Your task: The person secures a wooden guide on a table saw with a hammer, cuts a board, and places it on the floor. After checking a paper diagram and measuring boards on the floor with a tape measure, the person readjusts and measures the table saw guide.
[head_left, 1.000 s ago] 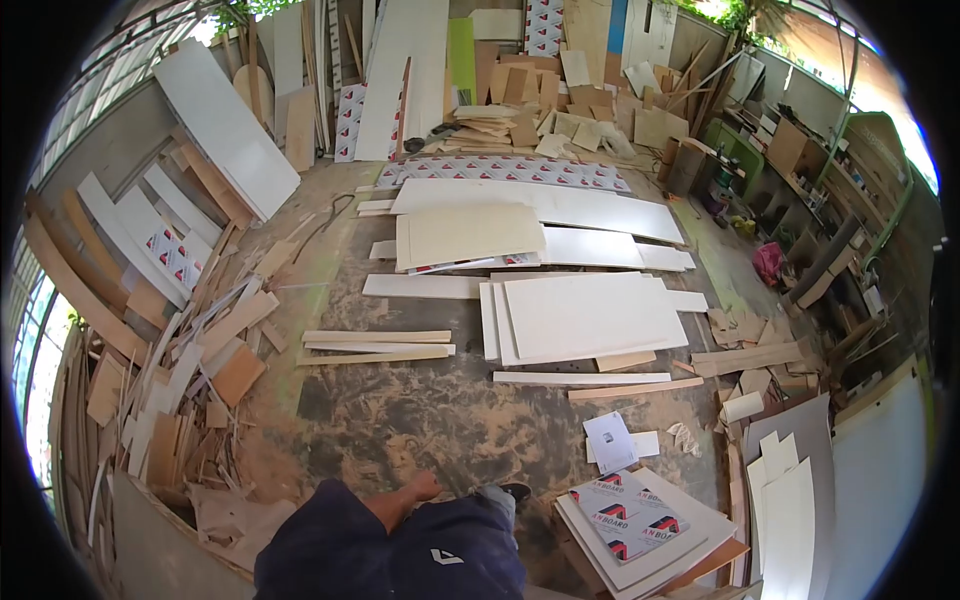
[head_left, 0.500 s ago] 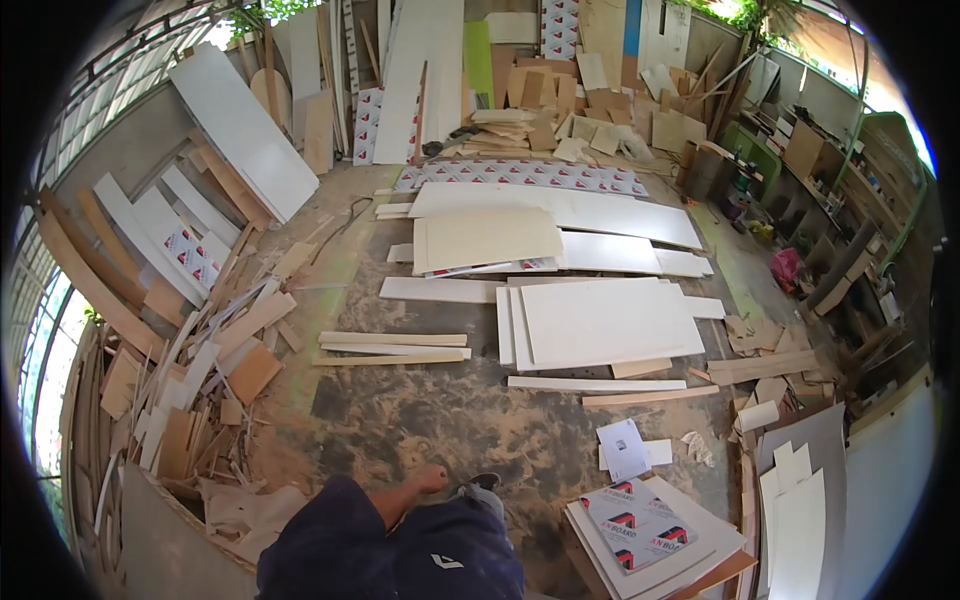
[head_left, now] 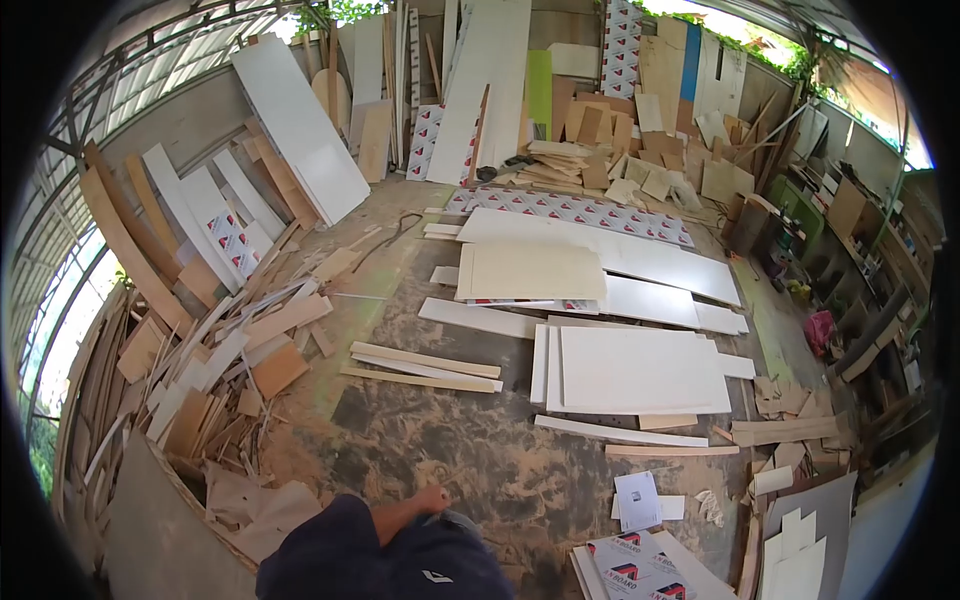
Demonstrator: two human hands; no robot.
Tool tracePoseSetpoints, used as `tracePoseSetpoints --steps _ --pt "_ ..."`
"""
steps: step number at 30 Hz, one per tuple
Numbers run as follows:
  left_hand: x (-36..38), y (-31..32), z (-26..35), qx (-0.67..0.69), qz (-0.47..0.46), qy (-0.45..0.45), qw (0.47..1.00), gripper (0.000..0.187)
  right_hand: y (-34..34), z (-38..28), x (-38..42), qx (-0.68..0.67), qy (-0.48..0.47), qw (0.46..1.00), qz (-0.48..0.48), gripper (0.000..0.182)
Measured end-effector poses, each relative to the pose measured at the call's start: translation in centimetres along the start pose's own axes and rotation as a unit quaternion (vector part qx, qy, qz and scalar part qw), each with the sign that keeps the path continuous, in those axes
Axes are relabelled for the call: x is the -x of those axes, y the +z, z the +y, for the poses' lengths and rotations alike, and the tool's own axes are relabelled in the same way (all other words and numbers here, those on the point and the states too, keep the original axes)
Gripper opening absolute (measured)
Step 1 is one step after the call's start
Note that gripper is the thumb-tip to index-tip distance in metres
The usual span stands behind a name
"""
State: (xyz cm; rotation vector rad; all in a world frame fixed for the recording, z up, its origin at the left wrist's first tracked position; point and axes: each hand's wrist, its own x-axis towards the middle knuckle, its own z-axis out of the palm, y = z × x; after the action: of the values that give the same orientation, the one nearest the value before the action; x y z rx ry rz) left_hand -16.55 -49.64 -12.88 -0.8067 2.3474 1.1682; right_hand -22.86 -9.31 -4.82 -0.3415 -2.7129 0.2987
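My left hand (head_left: 432,499) is low in the head view, in front of my body, at the end of a bent forearm that comes out of a dark blue sleeve (head_left: 325,535). Its fingers look curled closed, and anything inside them is too small to make out. It is over the dusty dark floor (head_left: 420,450), apart from the boards. Part of a grey shape (head_left: 462,522) shows just beside it, too blurred to name. My right hand is out of view.
White boards (head_left: 640,370) and a cream panel (head_left: 530,272) lie in stacks ahead. Thin strips (head_left: 425,368) lie nearer. Wood offcuts (head_left: 280,370) pile up at left. At lower right is a stack topped by a printed board (head_left: 640,568). Cluttered shelves (head_left: 850,225) line the right.
My view has tilted up and turned left, so the boards appear lower and farther right. The near printed stack is now partly cut off. My left hand sits slightly lower in view, still closed.
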Motion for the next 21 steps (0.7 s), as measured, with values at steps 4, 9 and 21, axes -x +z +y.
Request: tracePoseSetpoints --steps 4,9,21 --pt "0.0 -1.6 -2.7 -0.008 -0.05 -0.06 0.997 0.037 0.5 -2.8 0.0 -0.004 -0.023 1.0 0.0 0.061" --pt "1.6 -2.5 -7.5 0.075 0.094 0.017 0.993 0.044 1.3 -6.4 0.6 -0.007 -0.06 0.998 -0.007 0.061" --pt "1.4 -16.6 -16.1 -0.016 -0.044 -0.105 0.993 0.042 2.3 -13.0 5.4 -0.019 -0.094 0.995 0.006 0.06"
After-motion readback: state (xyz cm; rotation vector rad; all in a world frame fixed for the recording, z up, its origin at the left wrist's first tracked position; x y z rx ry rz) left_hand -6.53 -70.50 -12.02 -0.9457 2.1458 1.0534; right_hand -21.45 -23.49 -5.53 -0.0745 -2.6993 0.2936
